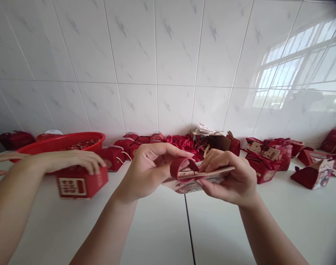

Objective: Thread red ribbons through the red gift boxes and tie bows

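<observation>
Your right hand (pixel 234 176) pinches the printed card piece (pixel 191 187) between thumb and fingers, its long edge running crosswise toward your left hand (pixel 147 167). Between both hands, the red ribbon loop (pixel 174 172) stands just left of your right fingertips; whether your left fingers grip it, you cannot tell.

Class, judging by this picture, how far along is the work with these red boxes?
The bow-tied box on the right looks done. In hand, the right hand grips a printed card piece, while the left hand holds a red ribbon loop, no bow visible yet. The loose ribbon pile looks unused; how many pieces remain, I cannot tell.
</observation>
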{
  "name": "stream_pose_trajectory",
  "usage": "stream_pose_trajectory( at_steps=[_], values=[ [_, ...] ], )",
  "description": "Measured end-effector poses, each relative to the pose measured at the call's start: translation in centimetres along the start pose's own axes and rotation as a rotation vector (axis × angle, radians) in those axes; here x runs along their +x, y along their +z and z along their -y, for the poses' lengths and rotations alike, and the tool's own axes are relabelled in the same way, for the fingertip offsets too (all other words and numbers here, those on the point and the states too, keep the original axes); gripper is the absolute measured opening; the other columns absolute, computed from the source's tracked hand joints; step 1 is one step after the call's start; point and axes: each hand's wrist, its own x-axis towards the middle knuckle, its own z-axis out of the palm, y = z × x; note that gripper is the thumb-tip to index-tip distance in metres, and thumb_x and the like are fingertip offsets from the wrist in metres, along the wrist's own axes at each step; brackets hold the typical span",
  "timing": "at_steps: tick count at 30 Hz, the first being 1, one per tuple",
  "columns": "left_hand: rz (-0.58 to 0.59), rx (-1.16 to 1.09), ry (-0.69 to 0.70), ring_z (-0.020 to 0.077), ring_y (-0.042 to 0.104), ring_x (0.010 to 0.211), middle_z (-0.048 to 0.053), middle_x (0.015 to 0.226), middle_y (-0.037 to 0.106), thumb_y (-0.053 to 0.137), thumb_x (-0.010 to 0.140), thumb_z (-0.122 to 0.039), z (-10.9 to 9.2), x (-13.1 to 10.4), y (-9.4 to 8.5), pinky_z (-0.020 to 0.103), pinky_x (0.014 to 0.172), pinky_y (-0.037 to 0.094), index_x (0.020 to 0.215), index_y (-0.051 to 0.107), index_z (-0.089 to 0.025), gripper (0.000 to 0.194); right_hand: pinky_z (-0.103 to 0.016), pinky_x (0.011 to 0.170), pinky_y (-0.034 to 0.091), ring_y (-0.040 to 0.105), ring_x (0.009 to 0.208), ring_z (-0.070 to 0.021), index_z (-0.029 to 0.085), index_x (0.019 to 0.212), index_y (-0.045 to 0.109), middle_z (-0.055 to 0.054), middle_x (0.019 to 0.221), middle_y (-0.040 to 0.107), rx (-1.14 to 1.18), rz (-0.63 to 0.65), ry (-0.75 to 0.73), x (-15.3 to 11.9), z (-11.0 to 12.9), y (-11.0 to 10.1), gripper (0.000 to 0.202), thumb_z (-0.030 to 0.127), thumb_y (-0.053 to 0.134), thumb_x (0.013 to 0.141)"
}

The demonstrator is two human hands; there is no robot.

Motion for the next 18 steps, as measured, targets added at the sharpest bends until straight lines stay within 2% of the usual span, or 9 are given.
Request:
stream_pose_trajectory(
  at_steps=[4, 9, 13, 16, 18],
  values=[
    [0.02, -0.053, 0.026, 0.015, 0.068, 0.073, 0.004, 0.079, 0.073, 0.066, 0.078, -0.014, 0.0, 0.0, -0.1, 0.023, 0.065, 0.057, 0.084, 0.073, -0.019, 0.01, -0.03, 0.05, 0.049, 0.059, 0.059, -0.0156, 0.018, 0.081, 0.054, -0.003, 0.069, 0.061, 0.016, 0.001, 0.012, -0.1, 0.3, -0.1, 0.028, 0.007, 0.073, 0.064],
    [0.174, -0.165, 0.027, 0.016, 0.067, 0.071, 0.005, 0.079, 0.071, 0.064, 0.08, -0.014, 0.1, -0.2, -0.4, 0.026, 0.061, 0.056, 0.087, 0.072, -0.02, 0.012, -0.031, 0.05, 0.051, 0.06, 0.059, -0.0168, 0.018, 0.081, 0.055, -0.004, 0.069, 0.062, 0.012, -0.02, -0.014, 0.0, 0.4, -0.2, 0.027, 0.005, 0.071, 0.065],
    [0.281, -0.203, 0.16, 0.0206, 0.065, 0.087, 0.006, 0.091, 0.068, 0.064, 0.08, -0.015, 0.7, -0.3, -0.3, 0.038, 0.078, 0.056, 0.098, 0.067, -0.022, 0.019, -0.032, 0.051, 0.053, 0.062, 0.062, -0.018, 0.017, 0.083, 0.057, -0.005, 0.072, 0.064, -0.048, -0.088, -0.138, 0.3, 0.4, 0.0, 0.03, 0.002, 0.073, 0.062],
    [0.247, -0.203, 0.271, 0.0203, 0.064, 0.091, 0.004, 0.094, 0.066, 0.063, 0.079, -0.012, 1.3, -0.1, 0.4, 0.039, 0.081, 0.056, 0.103, 0.062, -0.024, 0.027, -0.033, 0.051, 0.053, 0.063, 0.062, -0.0186, 0.017, 0.081, 0.058, -0.004, 0.071, 0.063, -0.086, -0.165, -0.179, 0.3, 0.3, 0.1, 0.029, 0.003, 0.074, 0.061],
    [0.166, -0.174, 0.292, 0.0183, 0.065, 0.087, 0.004, 0.092, 0.066, 0.061, 0.081, -0.011, 1.6, 0.0, 0.9, 0.034, 0.075, 0.057, 0.1, 0.062, -0.022, 0.022, -0.033, 0.052, 0.054, 0.063, 0.062, -0.019, 0.018, 0.081, 0.058, -0.003, 0.07, 0.063, -0.101, -0.2, -0.123, 0.2, 0.3, 0.0, 0.028, 0.006, 0.075, 0.062]
  ],
)
